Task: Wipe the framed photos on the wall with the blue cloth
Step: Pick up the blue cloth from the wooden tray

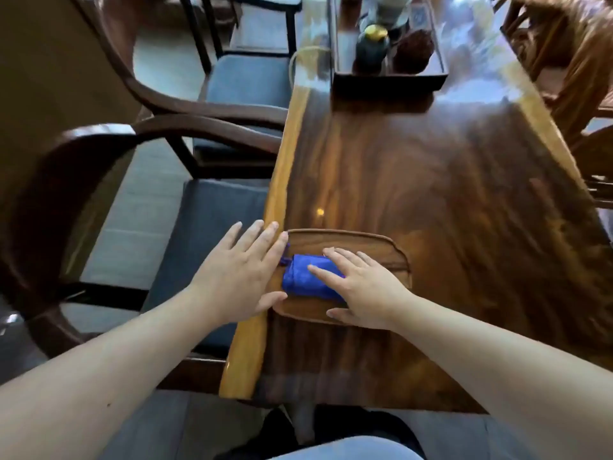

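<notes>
Across most of the view lies a long wooden table (431,200), dark and glossy in the middle with a lighter, yellowish border along its left edge. To the left of the table stand chairs with curved dark wooden arms and grey-blue seat cushions; the nearest chair (205,234) is pushed close to the table edge, and another chair (245,78) stands behind it. At the far right a carved wooden seat (570,61) is partly seen, blurred. At the far end of the table stands a dark rectangular tray (388,83) with raised walls; inside it there are a dark rounded figure with a yellow top (373,44) and, just beside it on the right, a reddish-brown rounded object (414,49), and further back some pale vessels which are too blurred to name. Near the person's end of the table rests a shallow wooden tray (361,240) with rounded corners, close to the left border. On this tray lies the blue cloth (303,277), folded into a compact bundle. The left hand (242,277) is open with fingers spread, hovering over the table edge just to the left of the cloth, its thumb near the tray's rim. The right hand (361,287) is also open and spread, its fingers resting on top of the cloth, not closed around it. Both forearms are bare.
</notes>
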A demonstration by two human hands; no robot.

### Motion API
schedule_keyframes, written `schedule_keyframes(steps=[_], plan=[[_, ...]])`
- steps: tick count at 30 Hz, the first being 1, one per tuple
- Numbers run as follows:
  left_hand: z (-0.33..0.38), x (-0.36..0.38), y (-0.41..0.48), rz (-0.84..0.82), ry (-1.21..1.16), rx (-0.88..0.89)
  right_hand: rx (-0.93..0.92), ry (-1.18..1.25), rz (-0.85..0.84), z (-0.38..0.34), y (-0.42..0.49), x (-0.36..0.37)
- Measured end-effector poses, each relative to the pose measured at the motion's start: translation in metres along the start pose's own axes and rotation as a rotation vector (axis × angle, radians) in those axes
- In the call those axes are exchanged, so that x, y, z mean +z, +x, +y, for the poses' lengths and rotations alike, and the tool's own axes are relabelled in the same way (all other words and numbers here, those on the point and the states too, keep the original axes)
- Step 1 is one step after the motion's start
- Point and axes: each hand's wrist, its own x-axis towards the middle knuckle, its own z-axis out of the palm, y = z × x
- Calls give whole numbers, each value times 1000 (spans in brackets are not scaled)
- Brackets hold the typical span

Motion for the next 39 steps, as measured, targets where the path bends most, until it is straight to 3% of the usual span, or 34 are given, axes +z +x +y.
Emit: schedule_keyframes(steps=[12, 20, 25, 31, 39], plan=[[15, 16, -14, -71, 36, -148, -70, -40, 166, 13, 31, 29], [20, 7, -36, -89, 38, -234, -163, -46, 199, 10, 46, 4], [5, -14, -63, -45, 78, -317, -321, -120, 324, -4, 63, -40], [-41, -54, -121, 52, 136, -477, -534, -302, 447, -63, 93, -128], [-123, -110, -250, 158, 235, -685, -709, -516, 599, -213, 130, -243]])
